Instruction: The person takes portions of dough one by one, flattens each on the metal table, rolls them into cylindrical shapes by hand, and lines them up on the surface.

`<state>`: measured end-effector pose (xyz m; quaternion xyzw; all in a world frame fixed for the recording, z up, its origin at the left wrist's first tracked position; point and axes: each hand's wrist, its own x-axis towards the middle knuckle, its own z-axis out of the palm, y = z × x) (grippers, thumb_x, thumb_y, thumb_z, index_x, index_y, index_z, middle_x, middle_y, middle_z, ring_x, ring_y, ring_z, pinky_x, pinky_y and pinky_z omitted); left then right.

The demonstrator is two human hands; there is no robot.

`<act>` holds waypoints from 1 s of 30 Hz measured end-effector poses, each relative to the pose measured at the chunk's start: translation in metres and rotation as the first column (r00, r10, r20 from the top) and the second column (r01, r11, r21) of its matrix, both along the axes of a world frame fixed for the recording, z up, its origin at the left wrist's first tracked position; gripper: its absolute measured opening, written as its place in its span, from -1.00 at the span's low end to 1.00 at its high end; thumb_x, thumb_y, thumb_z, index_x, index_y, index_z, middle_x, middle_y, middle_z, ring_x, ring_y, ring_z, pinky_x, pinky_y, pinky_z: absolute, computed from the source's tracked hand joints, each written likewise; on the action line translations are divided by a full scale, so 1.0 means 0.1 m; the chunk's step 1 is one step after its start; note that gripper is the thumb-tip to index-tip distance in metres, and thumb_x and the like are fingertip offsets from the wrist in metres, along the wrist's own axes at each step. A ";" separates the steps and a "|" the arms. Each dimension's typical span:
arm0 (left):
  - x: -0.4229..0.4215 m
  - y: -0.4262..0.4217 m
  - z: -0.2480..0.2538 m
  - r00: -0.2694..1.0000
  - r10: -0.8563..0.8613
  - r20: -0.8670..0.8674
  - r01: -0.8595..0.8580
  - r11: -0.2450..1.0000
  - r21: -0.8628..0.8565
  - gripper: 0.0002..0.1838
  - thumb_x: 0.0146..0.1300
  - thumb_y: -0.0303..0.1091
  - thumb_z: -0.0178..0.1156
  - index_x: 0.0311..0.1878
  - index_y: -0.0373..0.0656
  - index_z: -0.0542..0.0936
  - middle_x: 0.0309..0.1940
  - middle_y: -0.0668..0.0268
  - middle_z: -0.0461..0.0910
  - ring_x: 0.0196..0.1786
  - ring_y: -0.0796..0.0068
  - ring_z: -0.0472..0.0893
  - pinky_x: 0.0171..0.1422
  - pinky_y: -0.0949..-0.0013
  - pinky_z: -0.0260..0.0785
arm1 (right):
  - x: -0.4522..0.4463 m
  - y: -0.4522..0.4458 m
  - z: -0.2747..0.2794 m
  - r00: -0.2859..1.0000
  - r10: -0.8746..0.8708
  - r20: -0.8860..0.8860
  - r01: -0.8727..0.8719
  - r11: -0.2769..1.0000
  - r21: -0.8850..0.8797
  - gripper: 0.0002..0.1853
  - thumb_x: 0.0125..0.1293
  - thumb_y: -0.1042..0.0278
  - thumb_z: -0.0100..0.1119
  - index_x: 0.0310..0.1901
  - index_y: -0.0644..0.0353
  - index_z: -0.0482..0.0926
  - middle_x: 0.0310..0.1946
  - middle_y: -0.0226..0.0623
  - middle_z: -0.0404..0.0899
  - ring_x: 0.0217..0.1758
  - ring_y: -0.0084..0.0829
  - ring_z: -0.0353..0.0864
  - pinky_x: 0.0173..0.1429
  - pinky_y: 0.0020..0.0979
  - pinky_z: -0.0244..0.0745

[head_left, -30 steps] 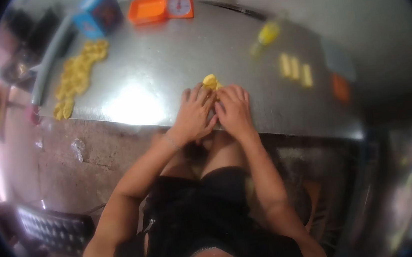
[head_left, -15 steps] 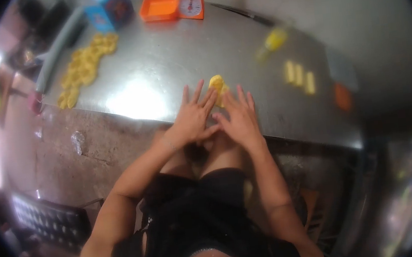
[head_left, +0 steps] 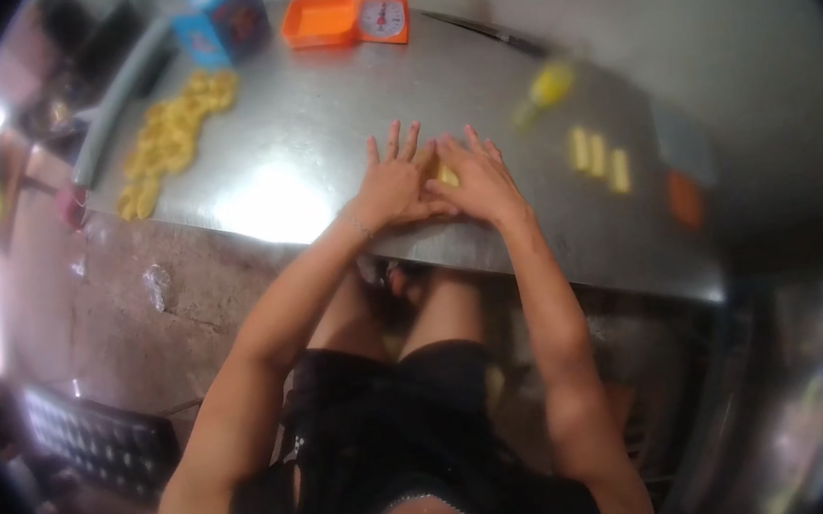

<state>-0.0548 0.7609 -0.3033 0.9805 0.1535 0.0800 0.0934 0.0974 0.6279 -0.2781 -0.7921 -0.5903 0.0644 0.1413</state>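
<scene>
A small piece of yellow dough (head_left: pixel 447 175) lies on the metal table, mostly hidden beneath my hands. My left hand (head_left: pixel 394 187) rests flat over its left side with the fingers spread. From the right, my right hand (head_left: pixel 480 182) lies over the dough, fingers stretched forward and thumb towards my left hand. The two hands nearly meet, and a bit of dough shows between them. Three short yellow dough sticks (head_left: pixel 598 153) lie farther right.
On the metal table (head_left: pixel 317 116), several shaped yellow dough pieces (head_left: pixel 163 138) lie at the left. Along the back stand a blue box (head_left: pixel 219 24), an orange tray (head_left: pixel 319 22) and an orange scale (head_left: pixel 382 17). A knife (head_left: pixel 488 32) and a yellow bottle-like object (head_left: pixel 551 85) lie right.
Both hands have slid forward, away from my body, over the dough. The dough, which stuck out past my fingertips before, is now mostly covered.
</scene>
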 end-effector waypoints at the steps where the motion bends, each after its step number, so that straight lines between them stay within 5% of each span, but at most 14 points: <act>1: -0.03 -0.01 0.01 0.994 0.019 0.103 -0.020 1.000 0.010 0.39 0.15 0.72 0.19 0.76 -0.24 0.15 0.79 -0.01 0.06 0.82 -0.26 -0.08 0.74 -0.55 -0.22 | -0.03 -0.05 0.01 1.000 -0.003 -0.001 0.003 1.000 0.003 -0.11 0.42 -0.17 0.37 0.61 0.23 0.41 0.64 -0.04 0.37 0.81 0.13 0.05 0.77 0.25 -0.04; 3: -0.18 -0.09 -0.01 0.987 -0.010 0.160 0.006 1.000 0.023 0.39 0.15 0.72 0.19 0.75 -0.24 0.16 0.79 0.00 0.04 0.82 -0.25 -0.08 0.75 -0.54 -0.24 | -0.15 -0.25 -0.02 0.999 -0.038 -0.017 0.041 0.978 0.204 -0.12 0.43 -0.23 0.35 0.60 0.18 0.43 0.63 -0.04 0.39 0.81 0.10 0.08 0.77 0.25 -0.07; 6: -0.40 -0.40 -0.23 0.984 -0.095 0.148 0.092 0.995 0.028 0.39 0.14 0.70 0.22 0.75 -0.26 0.17 0.80 0.00 0.03 0.83 -0.23 -0.09 0.76 -0.51 -0.26 | -0.36 -0.52 -0.41 1.000 -0.008 -0.003 0.008 0.987 0.161 -0.12 0.43 -0.24 0.34 0.60 0.20 0.44 0.63 -0.06 0.39 0.80 0.05 0.11 0.78 0.24 -0.10; 9: -0.43 -0.52 -0.21 0.985 -0.156 0.073 0.155 0.988 0.028 0.38 0.15 0.66 0.25 0.75 -0.27 0.15 0.79 0.00 0.06 0.83 -0.20 -0.07 0.77 -0.49 -0.27 | -0.43 -0.64 -0.30 0.998 -0.047 -0.037 0.050 0.996 0.069 -0.11 0.42 -0.25 0.34 0.60 0.21 0.44 0.65 -0.07 0.37 0.80 0.01 0.11 0.79 0.23 -0.12; 13: -0.37 -0.51 -0.19 0.966 -0.145 0.213 0.143 0.989 0.028 0.30 0.25 0.59 0.21 0.73 -0.34 0.19 0.75 -0.04 0.16 0.80 -0.23 0.02 0.69 -0.62 -0.20 | -0.41 -0.59 -0.24 0.995 -0.052 0.082 0.035 0.980 0.197 -0.08 0.40 -0.27 0.35 0.61 0.22 0.42 0.66 -0.09 0.37 0.80 0.01 0.12 0.79 0.24 -0.11; 17: -0.44 -0.50 -0.24 0.981 -0.172 0.091 0.168 0.984 0.054 0.28 0.25 0.56 0.22 0.73 -0.31 0.19 0.76 0.00 0.16 0.80 -0.26 0.03 0.69 -0.61 -0.18 | -0.50 -0.67 -0.21 0.998 -0.045 0.034 0.040 0.990 0.139 -0.06 0.38 -0.30 0.36 0.59 0.23 0.45 0.64 -0.10 0.40 0.80 0.04 0.10 0.79 0.25 -0.11; 23: -0.59 -0.63 -0.25 0.994 -0.099 0.041 0.095 0.991 0.091 0.28 0.24 0.54 0.28 0.78 -0.17 0.12 0.80 0.07 0.07 0.83 -0.19 -0.07 0.78 -0.46 -0.29 | -0.62 -0.82 -0.24 0.998 -0.060 0.005 0.059 0.989 0.138 -0.04 0.33 -0.36 0.37 0.57 0.19 0.47 0.63 -0.07 0.40 0.80 0.09 0.08 0.79 0.27 -0.12; 30: -0.64 -0.74 -0.05 0.990 -0.137 0.025 0.135 0.989 0.063 0.16 0.23 0.34 0.40 0.72 -0.22 0.26 0.72 0.05 0.27 0.80 -0.02 0.11 0.80 -0.38 -0.19 | -0.62 -0.90 -0.07 0.999 -0.042 0.019 0.040 0.995 0.090 0.01 0.24 -0.33 0.46 0.56 0.24 0.47 0.65 -0.04 0.35 0.81 0.05 0.07 0.80 0.24 -0.13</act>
